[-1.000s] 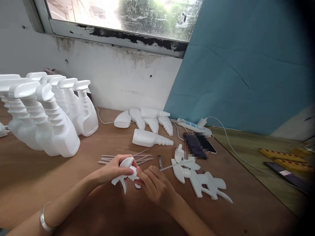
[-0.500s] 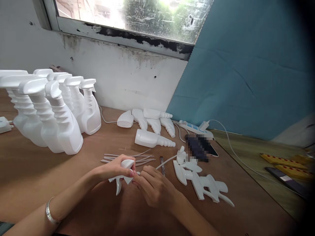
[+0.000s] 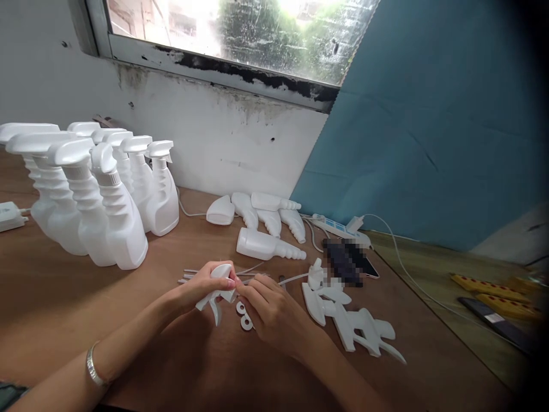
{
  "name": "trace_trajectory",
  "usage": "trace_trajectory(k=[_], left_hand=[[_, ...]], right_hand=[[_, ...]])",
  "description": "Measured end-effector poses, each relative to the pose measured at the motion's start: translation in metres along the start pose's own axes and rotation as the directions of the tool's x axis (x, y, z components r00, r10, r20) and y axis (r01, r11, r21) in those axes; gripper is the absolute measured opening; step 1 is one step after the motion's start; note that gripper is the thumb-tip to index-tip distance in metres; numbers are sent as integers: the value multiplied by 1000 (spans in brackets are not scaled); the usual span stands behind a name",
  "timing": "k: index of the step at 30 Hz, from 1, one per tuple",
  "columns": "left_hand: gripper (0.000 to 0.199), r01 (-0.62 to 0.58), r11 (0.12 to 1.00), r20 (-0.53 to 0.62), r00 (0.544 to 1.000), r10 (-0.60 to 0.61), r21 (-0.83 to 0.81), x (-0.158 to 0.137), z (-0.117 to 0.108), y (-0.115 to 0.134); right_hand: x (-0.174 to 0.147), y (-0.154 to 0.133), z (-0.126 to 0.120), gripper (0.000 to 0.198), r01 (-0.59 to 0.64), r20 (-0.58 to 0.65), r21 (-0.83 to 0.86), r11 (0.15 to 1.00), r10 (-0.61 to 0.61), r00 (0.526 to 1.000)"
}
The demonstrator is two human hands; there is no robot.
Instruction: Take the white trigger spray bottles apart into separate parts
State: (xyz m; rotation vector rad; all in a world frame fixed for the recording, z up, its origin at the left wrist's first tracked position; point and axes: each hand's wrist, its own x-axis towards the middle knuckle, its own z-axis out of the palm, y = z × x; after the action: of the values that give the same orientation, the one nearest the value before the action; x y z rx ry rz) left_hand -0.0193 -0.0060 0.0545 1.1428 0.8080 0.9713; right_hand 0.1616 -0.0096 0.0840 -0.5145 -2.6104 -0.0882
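Observation:
My left hand [image 3: 214, 281] is closed around a white trigger spray head [image 3: 221, 272], its trigger [image 3: 215, 312] hanging down to the left. Close against its neck, my right hand [image 3: 268, 306] pinches a thin white tube [image 3: 294, 278], which sticks out past the knuckles to the right. My fingers hide where tube and spray head meet. Just below the fingertips lie small white rings [image 3: 246, 323]. More thin tubes [image 3: 187, 276] lie on the table behind my hands, partly covered by them.
Several white bottles with spray heads [image 3: 124, 223] stand at left. Bottles without heads [image 3: 263, 244] lie near the wall. Loose spray heads [image 3: 343, 317] are piled at right, by a blurred dark object [image 3: 343, 260], a power strip [image 3: 338, 226] and a white cable [image 3: 401, 260].
Both hands have risen slightly, and the spray head has tilted. The small rings, hidden before, now show below my fingers. The tube's free end lies at a flatter angle.

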Motion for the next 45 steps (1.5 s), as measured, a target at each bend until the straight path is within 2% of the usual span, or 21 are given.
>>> trace_trajectory(k=[2,4,6,9,12,15,18,21,26,29,31,34,35,36,37,38,39,40,42,45], left_hand=[[24,-36,999,-15,999,36,14,0,-8,3],[22,-107,994,-90,990,104,-24,0,-19,7],[21,-204,971,-158,970,184,-127,-1,-28,12],[20,-284,902,-115,959,260,-325,-1,-31,18],[20,-291,829,-100,955,278,-478,-3,-28,23],[20,-331,737,-168,943,289,-589,-6,-29,27],[23,-365,668,-217,930,296,-649,-8,-34,30],[24,-385,643,-246,922,299,-662,-9,-37,30],[19,-385,632,-237,921,309,-672,-10,-35,32],[18,-379,635,-228,923,309,-674,-10,-35,32],[17,-381,632,-234,923,305,-675,-10,-35,32],[17,-369,637,-246,929,276,-677,-8,-35,31],[18,-360,648,-254,933,255,-672,-7,-34,30],[18,-342,669,-261,939,222,-660,-6,-33,29],[18,-313,698,-268,947,177,-644,-4,-30,27],[18,-272,729,-275,954,119,-628,-3,-28,25],[18,-212,760,-279,959,42,-615,-3,-25,24],[17,-140,783,-278,959,-44,-606,-2,-22,22],[18,6,795,-262,943,-206,-606,0,-16,18],[19,145,785,-210,920,-331,-602,7,-8,12]], right_hand=[[-1,1,-7,27,-24,37,46,999,22,999],[-4,5,-15,29,-67,75,92,993,60,995],[-8,12,-19,32,-116,102,123,986,103,989],[-6,20,-14,32,-136,83,110,985,128,988],[11,20,5,29,-71,85,88,994,64,994],[35,15,33,26,27,103,80,996,-35,994],[55,10,62,23,80,122,51,996,-85,989],[66,7,85,20,137,119,36,990,-141,983],[71,3,105,18,102,99,31,994,-105,990],[68,2,103,15,101,85,8,995,-102,991],[62,4,91,14,70,52,5,998,-70,996],[45,16,61,18,-91,38,-34,995,92,995],[37,21,49,18,-206,50,-86,975,211,976],[29,28,37,18,-347,58,-163,924,360,931],[20,34,27,18,-465,86,-253,849,498,863],[11,41,18,20,-554,116,-354,754,623,774],[2,47,11,21,-604,154,-436,667,717,680],[-7,53,6,22,-627,168,-466,625,758,630],[-22,62,4,27,-651,193,-488,581,799,569],[-35,68,8,30,-671,221,-469,574,812,540]])
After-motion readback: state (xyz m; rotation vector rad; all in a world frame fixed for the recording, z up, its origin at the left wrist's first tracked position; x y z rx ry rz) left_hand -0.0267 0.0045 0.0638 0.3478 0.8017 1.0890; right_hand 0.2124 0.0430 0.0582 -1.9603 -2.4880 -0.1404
